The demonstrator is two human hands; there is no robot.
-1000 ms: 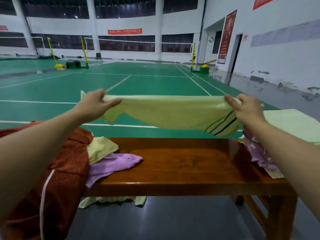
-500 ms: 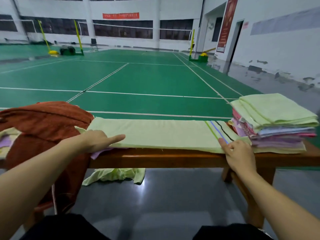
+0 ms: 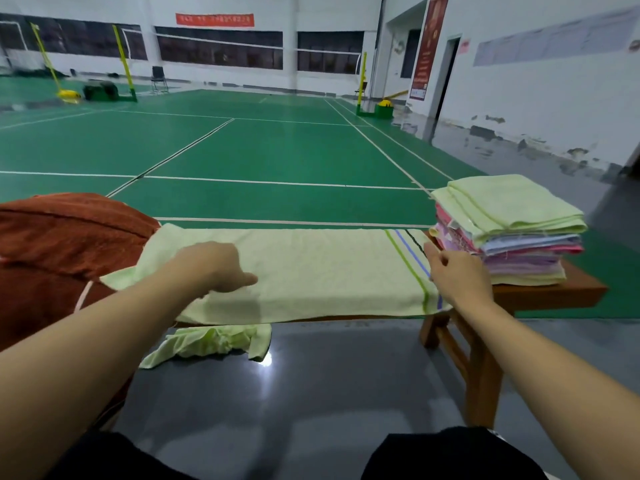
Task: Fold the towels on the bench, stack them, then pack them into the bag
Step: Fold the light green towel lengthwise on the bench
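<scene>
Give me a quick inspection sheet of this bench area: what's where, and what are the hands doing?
Surface: wooden bench, mostly covered.
Job's things: pale green striped towel spread flat; folded stack at the right end; rust-red bag at the left.
Clutter: crumpled green cloth on the floor under the bench.
Hands: left hand flat on the towel; right hand at its striped end.
Cables: nothing seen.
Surroundings: green badminton court, nets, white walls.
</scene>
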